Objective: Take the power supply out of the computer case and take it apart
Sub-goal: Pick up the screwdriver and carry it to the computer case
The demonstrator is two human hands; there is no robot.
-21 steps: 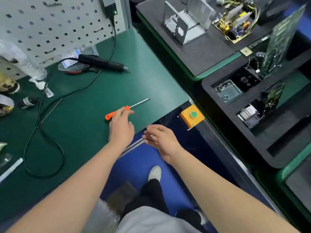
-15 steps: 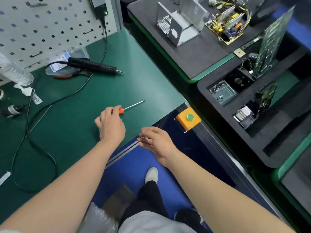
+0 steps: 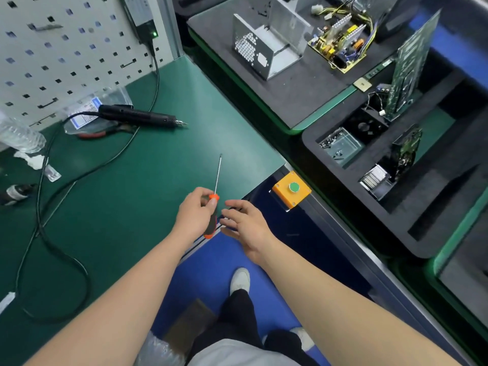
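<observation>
My left hand (image 3: 194,216) grips the orange-and-black handle of a screwdriver (image 3: 217,178) at the front edge of the green mat (image 3: 148,180), its thin shaft pointing away from me. Just to its right my right hand (image 3: 244,224) hovers with relaxed, spread fingers and holds nothing. On the dark pad at the back right stand the opened metal power supply housing (image 3: 266,46) and, beside it, its yellow circuit board (image 3: 340,44) with wires.
A black electric screwdriver (image 3: 140,118) with its cable lies on the mat at the back, red-handled pliers (image 3: 97,133) beside it. An orange box with a green button (image 3: 291,189) sits at the mat's corner. A black foam tray (image 3: 427,207) at right holds boards, a fan and a screw bin (image 3: 340,146).
My left hand has picked the screwdriver up from the mat and turned it so the shaft points away. The right hand has moved closer to the handle.
</observation>
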